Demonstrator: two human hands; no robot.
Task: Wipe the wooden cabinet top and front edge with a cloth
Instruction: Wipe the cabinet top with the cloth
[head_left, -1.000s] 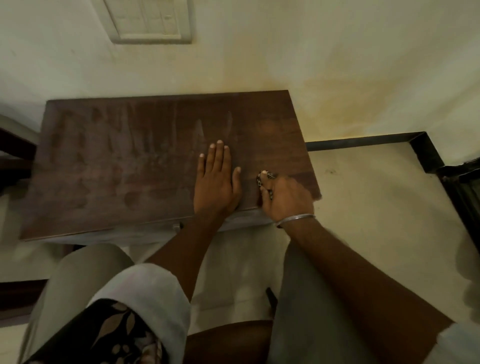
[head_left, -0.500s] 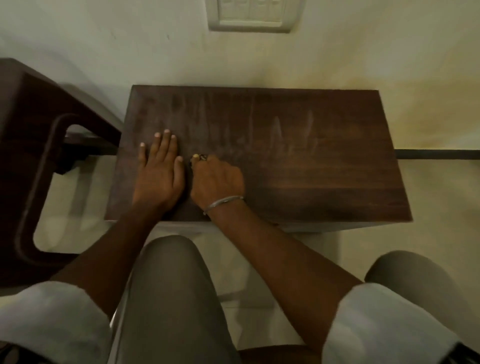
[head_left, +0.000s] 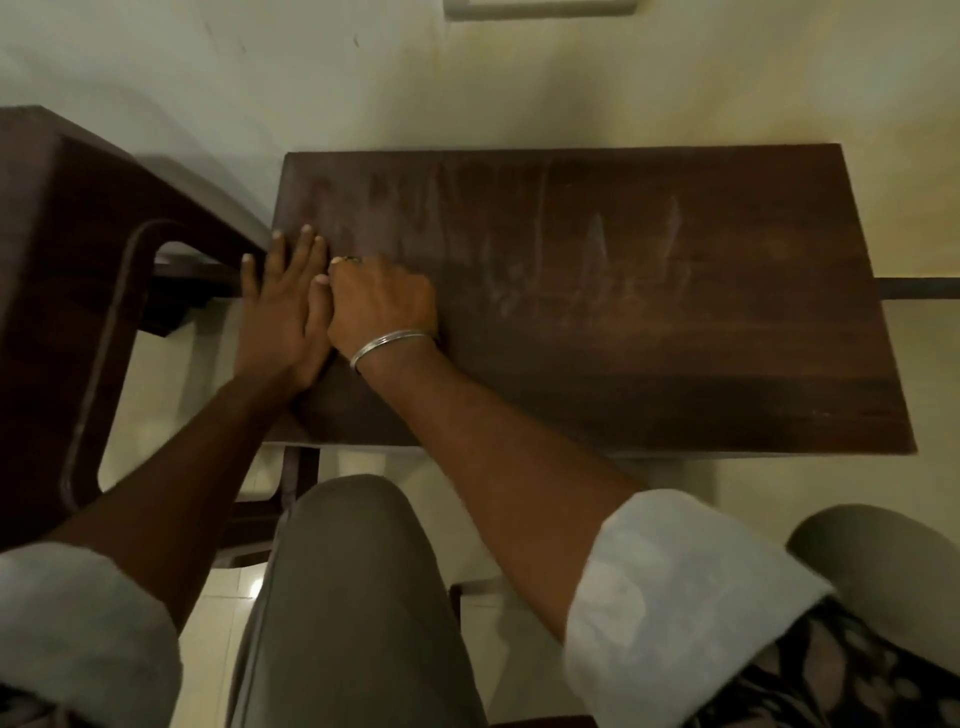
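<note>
Head view, read from the left: a dark brown wooden chair with a curved arm (head_left: 88, 270) stands just beside the cabinet. Next comes our left hand (head_left: 280, 317), laid flat with straight fingers on the left end of the dark brown rectangular wooden cabinet top (head_left: 649, 353), its outer fingers overhanging that end. Touching it on the right is our right hand (head_left: 384, 301), fingers curled under into a fist. A scrap of dark patterned cloth (head_left: 352, 258) peeps out at the knuckles. We take it for the wiping cloth bunched inside the grip, though too little shows to be sure. A thin silver bangle (head_left: 389, 344) rings that wrist.

So the two hands sit together at the far left end, and the cabinet top's long axis runs away from them to the right. Pale smeary streaks (head_left: 597, 249) mark the middle of the wood. We judge the next stroke must travel rightward along that axis, and the right hand, holding the cloth, is the nearer one for it — the left only steadies. The front edge (head_left: 623, 451) lies on our side of both hands, above our knees — a job left for afterwards, we judge.
</note>
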